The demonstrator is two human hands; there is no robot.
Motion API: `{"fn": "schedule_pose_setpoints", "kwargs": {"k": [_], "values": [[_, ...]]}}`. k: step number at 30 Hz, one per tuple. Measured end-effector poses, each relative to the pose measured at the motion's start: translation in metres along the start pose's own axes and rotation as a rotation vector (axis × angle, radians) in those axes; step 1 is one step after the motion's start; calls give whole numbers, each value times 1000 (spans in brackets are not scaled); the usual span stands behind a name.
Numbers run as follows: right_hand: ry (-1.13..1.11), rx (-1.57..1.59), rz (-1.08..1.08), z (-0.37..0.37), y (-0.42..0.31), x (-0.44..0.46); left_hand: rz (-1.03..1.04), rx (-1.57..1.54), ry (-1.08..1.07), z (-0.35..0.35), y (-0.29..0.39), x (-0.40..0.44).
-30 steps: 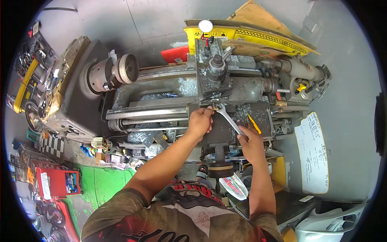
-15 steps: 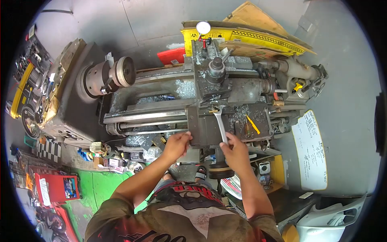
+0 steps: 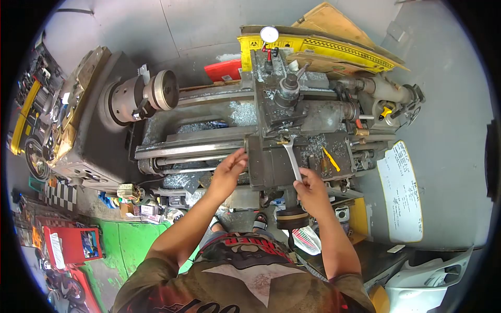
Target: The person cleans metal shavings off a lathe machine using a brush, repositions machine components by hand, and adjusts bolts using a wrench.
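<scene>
My right hand (image 3: 313,190) is closed around the lower end of a silver open-end wrench (image 3: 291,156). The wrench's jaw sits at a small brass-coloured piece (image 3: 284,142) on the front of the lathe carriage (image 3: 269,167); whether it grips that piece I cannot tell. Beside the carriage's left edge is my left hand (image 3: 229,169), its fingers loosely bent and apart, fingertips close to the edge; contact is unclear. Behind the wrench rises the tool post (image 3: 288,91). A yellow-handled tool (image 3: 331,159) lies among metal chips right of the wrench.
At left is the headstock with its chuck (image 3: 125,100); the tailstock (image 3: 389,91) is at right. A dial gauge (image 3: 269,35) stands behind the tool post. Metal chips (image 3: 242,113) cover parts of the bed. A handwheel (image 3: 292,218) juts out below the carriage.
My left hand has moved up along the carriage's left edge. The carriage, with the tool post and dial gauge, has shifted slightly right, and the wrench with my right hand likewise.
</scene>
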State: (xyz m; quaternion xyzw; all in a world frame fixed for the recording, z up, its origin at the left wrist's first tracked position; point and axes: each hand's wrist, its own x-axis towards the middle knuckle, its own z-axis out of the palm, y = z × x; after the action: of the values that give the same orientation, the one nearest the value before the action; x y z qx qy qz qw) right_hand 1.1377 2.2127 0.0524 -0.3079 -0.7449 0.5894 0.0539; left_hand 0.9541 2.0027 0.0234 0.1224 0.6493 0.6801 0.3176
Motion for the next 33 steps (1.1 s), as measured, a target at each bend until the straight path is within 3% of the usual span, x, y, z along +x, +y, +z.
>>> {"fn": "schedule_pose_setpoints", "kwargs": {"k": [1, 7, 11, 16, 22, 26, 33], "values": [[-9, 23, 31, 4, -3, -1, 99, 1, -51, 6, 1, 6], [-17, 156, 47, 29, -1, 6, 94, -90, -135, 31, 4, 39], [-86, 573, 273, 34, -5, 17, 79, -382, -248, 39, -6, 58], [-78, 877, 275, 70, 1, 23, 51, -421, -246, 43, -1, 57], [57, 945, 231, 101, -6, 24, -1, -371, -226, 48, 8, 52], [-168, 1053, 199, 78, 0, 20, 26, -394, -253, 46, 6, 54], [-164, 1115, 235, 81, 0, 18, 18, -414, -206, 54, 8, 51]]}}
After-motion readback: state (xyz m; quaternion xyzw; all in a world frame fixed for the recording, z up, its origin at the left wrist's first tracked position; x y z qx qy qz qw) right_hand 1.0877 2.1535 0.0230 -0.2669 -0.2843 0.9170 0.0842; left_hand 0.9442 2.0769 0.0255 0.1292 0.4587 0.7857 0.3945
